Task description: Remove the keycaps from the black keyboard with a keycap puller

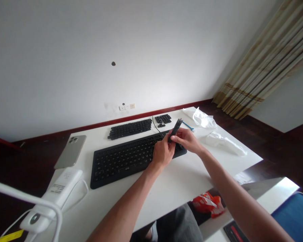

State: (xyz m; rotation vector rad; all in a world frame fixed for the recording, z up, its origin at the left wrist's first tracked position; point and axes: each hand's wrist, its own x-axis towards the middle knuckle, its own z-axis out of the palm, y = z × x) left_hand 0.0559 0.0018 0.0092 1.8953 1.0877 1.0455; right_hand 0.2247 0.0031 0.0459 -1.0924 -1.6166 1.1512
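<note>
Both my hands meet above the right end of a black keyboard base [121, 161] whose keycaps are off. My left hand [163, 153] and my right hand [188, 139] are both closed on a long black bar-shaped keycap [176, 128], which tilts up and to the right. Behind the base lie a block of removed keycaps [130, 128] and a smaller group of keycaps [163, 119]. A blue tool [188, 126] lies just past my right hand.
A phone [70, 151] lies face down at the left of the white table [181, 181]. A white power adapter with cables [60, 186] sits at the near left. Crumpled white plastic wrap [212, 129] lies at the right. An orange bag [208, 203] is on the floor below.
</note>
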